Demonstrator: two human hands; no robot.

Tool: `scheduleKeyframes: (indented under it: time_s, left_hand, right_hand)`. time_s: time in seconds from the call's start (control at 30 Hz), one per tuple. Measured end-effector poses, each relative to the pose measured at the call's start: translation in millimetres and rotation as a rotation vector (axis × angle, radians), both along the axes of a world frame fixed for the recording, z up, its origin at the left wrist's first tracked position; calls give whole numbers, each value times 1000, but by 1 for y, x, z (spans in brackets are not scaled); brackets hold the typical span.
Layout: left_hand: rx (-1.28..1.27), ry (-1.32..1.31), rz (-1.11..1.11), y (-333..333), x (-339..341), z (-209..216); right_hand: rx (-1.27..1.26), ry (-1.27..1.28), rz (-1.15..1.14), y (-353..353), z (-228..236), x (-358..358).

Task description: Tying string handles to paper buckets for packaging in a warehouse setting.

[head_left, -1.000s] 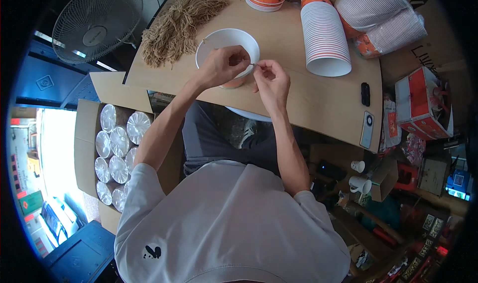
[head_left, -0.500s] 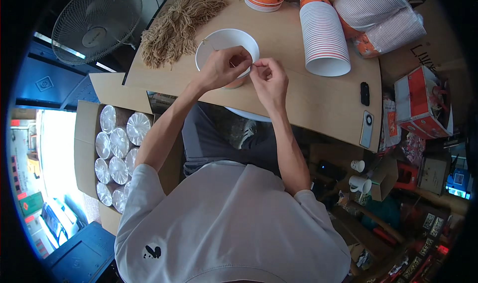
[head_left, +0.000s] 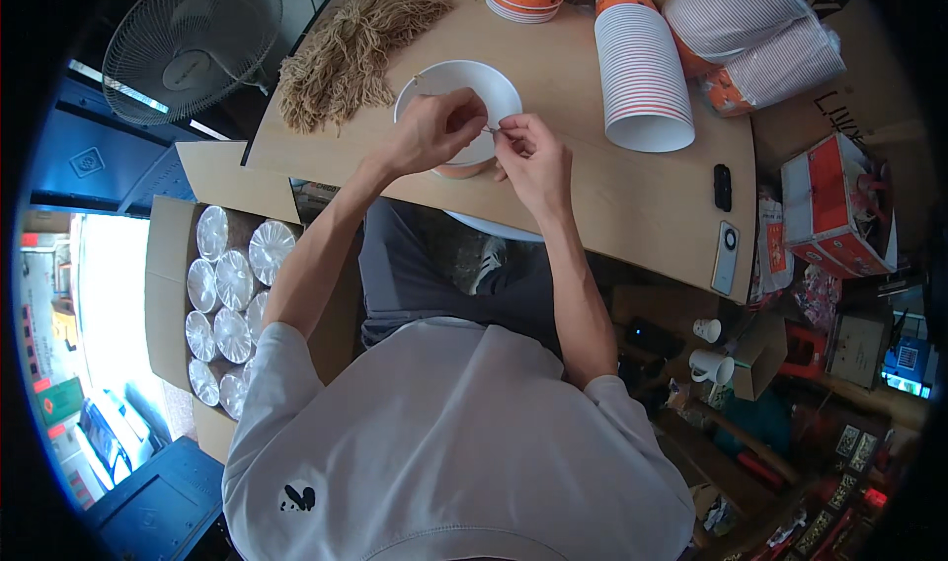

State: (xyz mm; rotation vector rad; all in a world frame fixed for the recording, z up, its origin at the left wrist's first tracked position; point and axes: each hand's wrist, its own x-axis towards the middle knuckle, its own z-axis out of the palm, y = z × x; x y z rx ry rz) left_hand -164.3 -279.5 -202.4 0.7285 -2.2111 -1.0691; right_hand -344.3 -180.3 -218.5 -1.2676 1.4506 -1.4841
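A paper bucket (head_left: 460,171), orange outside and white inside, stands at the table's near edge. Over its near right rim, my left hand (head_left: 432,134) and my right hand (head_left: 534,160) are closed in pinches, fingertips almost touching. A short bit of thin cord (head_left: 491,129) shows between them; how it runs at the rim is too small to tell. Another bit of cord (head_left: 417,78) sticks up at the bucket's far left rim. My left hand and wrist cover part of the bucket's opening.
A heap of tan cords (head_left: 355,52) lies at the table's far left. Stacked white cups (head_left: 647,77) lie on their side at the right, near wrapped stacks (head_left: 750,38). A phone (head_left: 727,257) rests by the right edge. An open carton (head_left: 170,284) holds several wrapped stacks.
The bucket has shifted slightly to the right and down. My left fingertips have drawn a little away from the right ones, and the cord between them shows more plainly.
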Motion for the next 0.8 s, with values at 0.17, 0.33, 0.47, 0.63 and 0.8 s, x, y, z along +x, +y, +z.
scheduleKeyframes:
  time_s: [0.17, 0.33, 0.47, 0.63, 0.8]
  left_hand:
    - [-32, 18, 11, 4, -2, 4]
    - [-64, 9, 21, 6, -1, 5]
    - [-49, 26, 10, 6, 2, 3]
    - [-36, -5, 11, 8, 2, 4]
    - [27, 28, -28, 3, 6, -3]
  right_hand:
    - [93, 54, 37, 1, 9, -3]
    - [158, 106, 46, 1, 13, -6]
    - [-48, 173, 52, -3, -3, -5]
    - [-37, 123, 58, -4, -8, -2]
    - [66, 3, 91, 1, 5, 0]
